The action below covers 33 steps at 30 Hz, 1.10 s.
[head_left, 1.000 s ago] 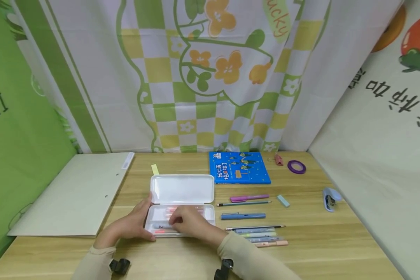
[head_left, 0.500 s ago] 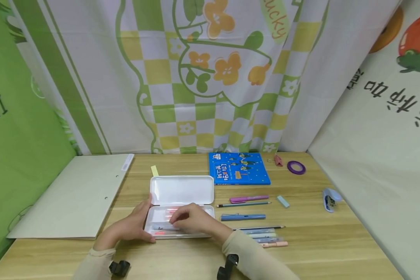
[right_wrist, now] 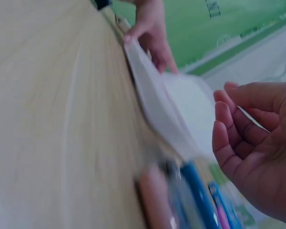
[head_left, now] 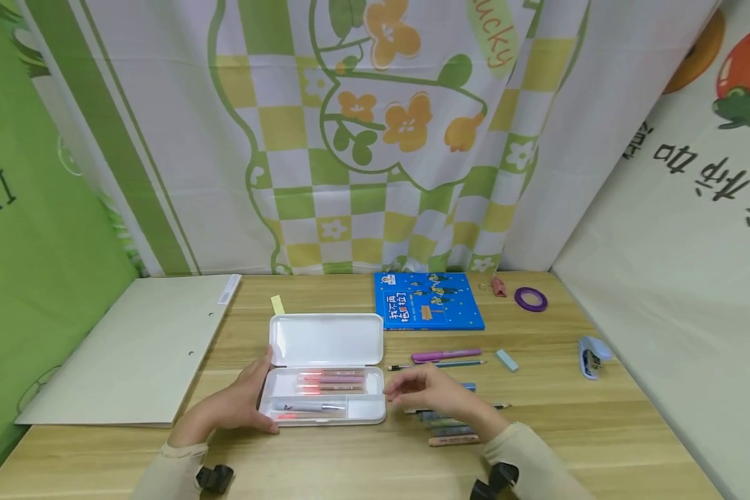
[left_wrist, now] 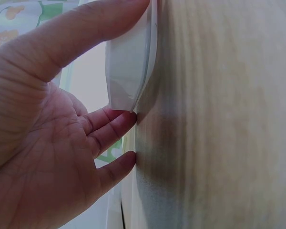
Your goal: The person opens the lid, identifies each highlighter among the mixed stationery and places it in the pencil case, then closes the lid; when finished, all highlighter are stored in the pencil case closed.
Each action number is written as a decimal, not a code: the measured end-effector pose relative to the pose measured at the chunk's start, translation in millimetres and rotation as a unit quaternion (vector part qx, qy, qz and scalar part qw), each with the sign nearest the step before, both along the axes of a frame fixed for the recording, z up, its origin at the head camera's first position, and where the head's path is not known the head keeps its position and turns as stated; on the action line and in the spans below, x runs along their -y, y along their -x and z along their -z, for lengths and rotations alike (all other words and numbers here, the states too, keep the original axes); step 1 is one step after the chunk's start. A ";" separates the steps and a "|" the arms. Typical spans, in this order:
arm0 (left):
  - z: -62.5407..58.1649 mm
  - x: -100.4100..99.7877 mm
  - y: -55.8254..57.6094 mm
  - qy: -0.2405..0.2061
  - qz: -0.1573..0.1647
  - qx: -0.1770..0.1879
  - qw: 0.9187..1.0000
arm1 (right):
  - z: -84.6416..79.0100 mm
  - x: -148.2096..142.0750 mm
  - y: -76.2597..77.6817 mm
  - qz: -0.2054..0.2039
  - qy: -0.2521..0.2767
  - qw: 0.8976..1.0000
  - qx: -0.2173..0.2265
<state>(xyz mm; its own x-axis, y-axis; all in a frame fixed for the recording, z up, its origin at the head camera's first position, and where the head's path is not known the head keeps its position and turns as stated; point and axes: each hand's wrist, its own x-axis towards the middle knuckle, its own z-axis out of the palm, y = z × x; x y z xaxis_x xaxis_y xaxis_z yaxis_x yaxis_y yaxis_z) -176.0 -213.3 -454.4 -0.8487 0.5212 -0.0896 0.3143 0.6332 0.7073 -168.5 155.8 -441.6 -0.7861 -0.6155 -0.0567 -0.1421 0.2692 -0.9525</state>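
Observation:
A white pencil case (head_left: 326,339) lies with its lid raised on the wooden table. My left hand (head_left: 240,397) grips its left end, thumb at the front and fingers along the side; the left wrist view shows this hand (left_wrist: 52,124) close up. In the back compartment sit several red-tipped pens (head_left: 332,380). The front compartment holds a greyish pen (head_left: 309,407) and a red-tipped one. My right hand (head_left: 434,394) hovers just right of the case, fingers loosely bent and nothing held. It partly hides a blue pen (head_left: 469,387) and several pens below it, including a peach one (head_left: 453,440).
A purple pen (head_left: 446,355), a pencil (head_left: 459,364) and a light-blue eraser (head_left: 506,360) lie right of the case. Behind them is a blue book (head_left: 428,302). Purple tape (head_left: 530,299) and a stapler (head_left: 594,357) are far right; a large folder (head_left: 131,347) lies left.
My right hand has left the case's front compartment and moved right, over the loose pens. The left hand stays at the case's left end.

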 end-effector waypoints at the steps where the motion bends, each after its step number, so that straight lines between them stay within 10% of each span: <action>1: 0.2 0.3 0.0 0.002 -0.001 0.000 1.000 | 2.6 -10.4 -0.9 0.004 -0.010 1.000 -0.001; 12: 1.4 0.8 1.5 -0.001 0.006 -0.003 1.000 | 9.1 -84.3 -14.4 0.033 -0.134 0.986 -0.097; 33: 1.0 0.0 0.5 0.006 0.007 -0.011 1.000 | 12.8 -91.4 -14.2 0.012 -0.174 0.972 -0.157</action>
<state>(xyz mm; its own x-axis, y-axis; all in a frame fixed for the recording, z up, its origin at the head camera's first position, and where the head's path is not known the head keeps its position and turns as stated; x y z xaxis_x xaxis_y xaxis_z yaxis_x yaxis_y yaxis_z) -176.6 -213.3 -455.4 -0.8433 0.5319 -0.0773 0.3381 0.6367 0.6930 -154.4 247.2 -454.4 -0.8124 -0.5829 -0.0122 -0.4011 0.5740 -0.7139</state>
